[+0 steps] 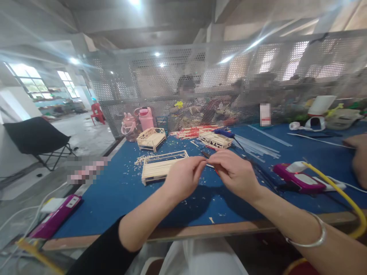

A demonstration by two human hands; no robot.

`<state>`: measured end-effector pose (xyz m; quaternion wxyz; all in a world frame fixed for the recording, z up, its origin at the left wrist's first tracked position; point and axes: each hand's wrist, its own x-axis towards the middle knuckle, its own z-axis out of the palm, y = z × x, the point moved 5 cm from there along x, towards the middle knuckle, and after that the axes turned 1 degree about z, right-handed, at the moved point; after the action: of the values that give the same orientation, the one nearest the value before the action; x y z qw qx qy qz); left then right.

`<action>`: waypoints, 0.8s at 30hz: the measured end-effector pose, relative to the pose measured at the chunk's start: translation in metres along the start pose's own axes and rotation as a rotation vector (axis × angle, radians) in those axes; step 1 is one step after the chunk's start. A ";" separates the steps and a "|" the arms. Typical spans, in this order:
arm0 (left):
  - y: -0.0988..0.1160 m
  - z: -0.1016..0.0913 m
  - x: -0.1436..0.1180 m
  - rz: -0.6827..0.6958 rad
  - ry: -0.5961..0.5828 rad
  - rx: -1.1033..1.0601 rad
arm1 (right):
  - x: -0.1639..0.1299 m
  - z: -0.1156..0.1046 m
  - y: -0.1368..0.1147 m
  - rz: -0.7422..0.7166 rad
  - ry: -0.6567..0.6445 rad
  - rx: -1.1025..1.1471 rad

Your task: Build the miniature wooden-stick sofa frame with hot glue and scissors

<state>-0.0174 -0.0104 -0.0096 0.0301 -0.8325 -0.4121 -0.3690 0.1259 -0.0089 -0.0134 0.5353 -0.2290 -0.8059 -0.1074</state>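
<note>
My left hand (pixel 183 175) and my right hand (pixel 236 173) are raised over the blue tabletop, fingertips pinched close together. Whatever lies between them is too small to make out. Just beyond my left hand, and partly covered by it, stands a small bed-like frame of pale wooden sticks (pixel 156 170). Behind that sits a little stick-built bench (pixel 151 140). A third stick model (pixel 215 139) rests past my right hand, with a blue glue gun (pixel 225 133) beside it. Near my fingertips lies a dark-bladed tool (pixel 205 154), mostly hidden.
Red-tipped sticks (pixel 195 131) pile up at the back, and clear glue sticks (pixel 258 145) lie to their right. Purple power strips (pixel 299 179) sit at right and left edge. A perforated screen (pixel 160 84) closes off the far side. Another person's arm (pixel 359 160) shows at right.
</note>
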 end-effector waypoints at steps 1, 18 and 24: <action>0.004 0.009 0.003 -0.024 -0.030 -0.045 | -0.003 0.001 -0.002 -0.001 0.009 0.005; -0.021 0.022 -0.013 -0.306 -0.076 -0.241 | -0.057 0.021 0.086 0.733 -0.743 -0.391; -0.034 0.023 -0.014 -0.428 -0.051 -0.343 | -0.049 0.026 0.103 0.787 -0.835 -0.483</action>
<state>-0.0335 0.0112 -0.0442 -0.2003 -0.7283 -0.5109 -0.4104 0.1704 0.0798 -0.0756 0.1078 -0.6463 -0.7552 0.0172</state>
